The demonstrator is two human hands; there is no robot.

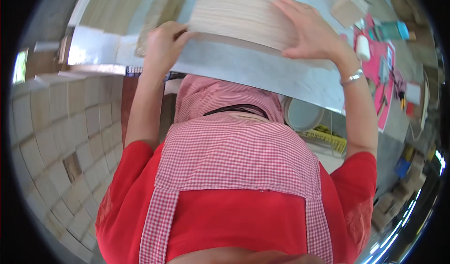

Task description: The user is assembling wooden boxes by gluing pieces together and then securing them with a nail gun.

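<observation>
A pale wood-grain block or box (239,18) lies on the light, glossy tabletop (262,74), slightly blurred. At its near left corner is my left hand (164,46), with fingers curled and the thumb and forefinger pinching the edge. My right hand (311,29) rests across the block's right end, fingers stretched and the thumb spread toward the near edge. A metal bracelet (351,78) circles my right wrist. Left of the block, a longer brownish block (161,13) reaches behind my left hand.
Many wooden boxes (61,147) are stacked at the left. On the right, a pink mat (386,86) carries a white bottle (362,47), a teal container (391,30) and tools. A wooden box (349,8) stands behind. Below the table edge is a white bucket (303,114).
</observation>
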